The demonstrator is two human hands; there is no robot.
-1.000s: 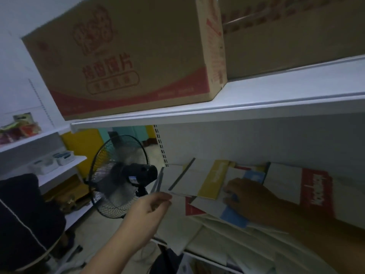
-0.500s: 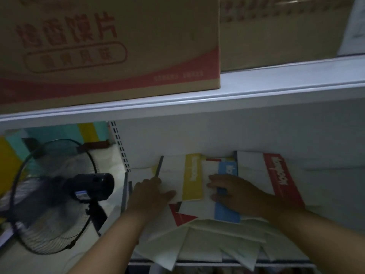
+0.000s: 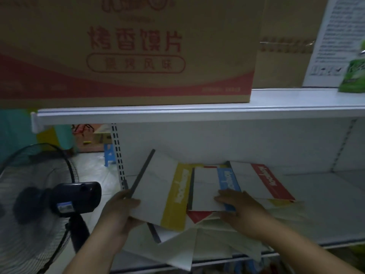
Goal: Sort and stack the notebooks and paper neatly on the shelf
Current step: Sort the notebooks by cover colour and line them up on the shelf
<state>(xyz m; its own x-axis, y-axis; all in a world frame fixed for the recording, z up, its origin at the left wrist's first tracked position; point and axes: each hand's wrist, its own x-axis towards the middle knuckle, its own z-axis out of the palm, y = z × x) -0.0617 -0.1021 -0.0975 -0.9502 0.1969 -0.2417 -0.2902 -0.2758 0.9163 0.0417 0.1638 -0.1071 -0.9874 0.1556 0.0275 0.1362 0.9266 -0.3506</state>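
Note:
Several notebooks lie scattered on the white lower shelf (image 3: 325, 204). My left hand (image 3: 118, 212) grips the near left corner of a white notebook with a yellow band (image 3: 158, 186), lifting it tilted off the pile. A white notebook with a blue band (image 3: 207, 186) lies beside it, and my right hand (image 3: 241, 210) holds its near edge, thumb on top. A notebook with a red band (image 3: 264, 180) lies further right. Loose sheets of pale paper (image 3: 193, 248) spread under the notebooks and hang over the shelf's front edge.
A large cardboard box (image 3: 126, 50) and a second box (image 3: 284, 62) sit on the upper shelf (image 3: 197, 111), close overhead, with a green packet (image 3: 353, 76) at its right end. A black standing fan (image 3: 39, 204) is left of the shelf.
My left hand has taken hold of the yellow-band notebook and raised its left edge. My right hand has slid toward the near edge of the blue-band notebook. The view has shifted closer and leftward.

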